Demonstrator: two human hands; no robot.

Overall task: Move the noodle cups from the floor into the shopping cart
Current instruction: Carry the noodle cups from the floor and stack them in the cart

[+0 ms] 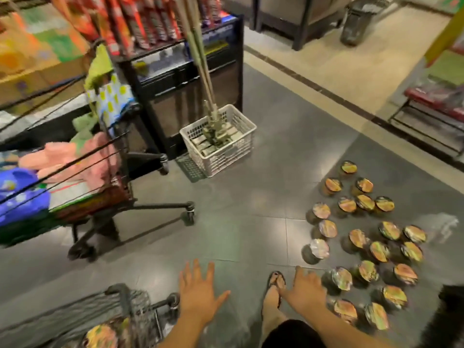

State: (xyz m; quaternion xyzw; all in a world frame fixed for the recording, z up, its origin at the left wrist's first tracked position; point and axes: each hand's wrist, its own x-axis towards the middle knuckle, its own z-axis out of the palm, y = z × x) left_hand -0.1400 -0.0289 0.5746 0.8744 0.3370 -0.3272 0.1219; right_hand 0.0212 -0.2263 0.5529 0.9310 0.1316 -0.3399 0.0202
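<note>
Several noodle cups [369,247] with dark sides and shiny colourful lids stand clustered on the grey floor at the right. The shopping cart [125,305] sits at the bottom left, and one noodle cup [101,336] lies inside it. My left hand [198,295] hovers open, fingers spread, just right of the cart's corner and holds nothing. My right hand [305,293] is also open and empty, reaching toward the nearest floor cup [340,278], a short gap left of it. My sandalled foot [273,295] stands between the two hands.
A second cart [105,197] loaded with pink towels and packages stands at the left. A white plastic crate [218,141] holding mop handles sits by a black display shelf [190,79]. A dark basket [359,18] stands far back, and a low rack [431,114] is at the right.
</note>
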